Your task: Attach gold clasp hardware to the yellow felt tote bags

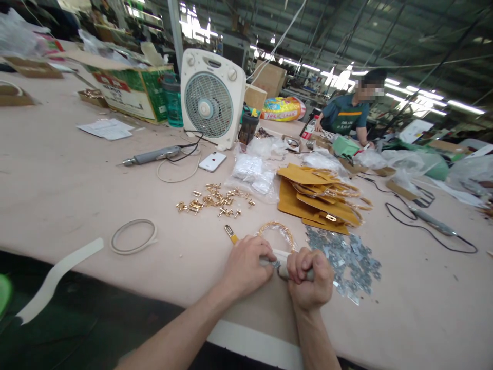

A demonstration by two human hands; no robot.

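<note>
My left hand lies low over the work at the table's front edge, fingers curled down and pressed together; what they hold is mostly hidden. A small bit of metal shows by its fingertips. My right hand is closed in a fist round a grey tool with a rounded handle, its end close to the left fingers. Beyond my hands is a plastic-wrapped yellow handle loop. A yellow strap with a gold clasp plate sticks out past my left hand. A greyish-brown panel lies under my wrists.
Thin metal plates are scattered right of my hands. Yellow bags are stacked behind, with gold fittings to the left. A fan, phone and grey power screwdriver stand farther back. A person works across the table.
</note>
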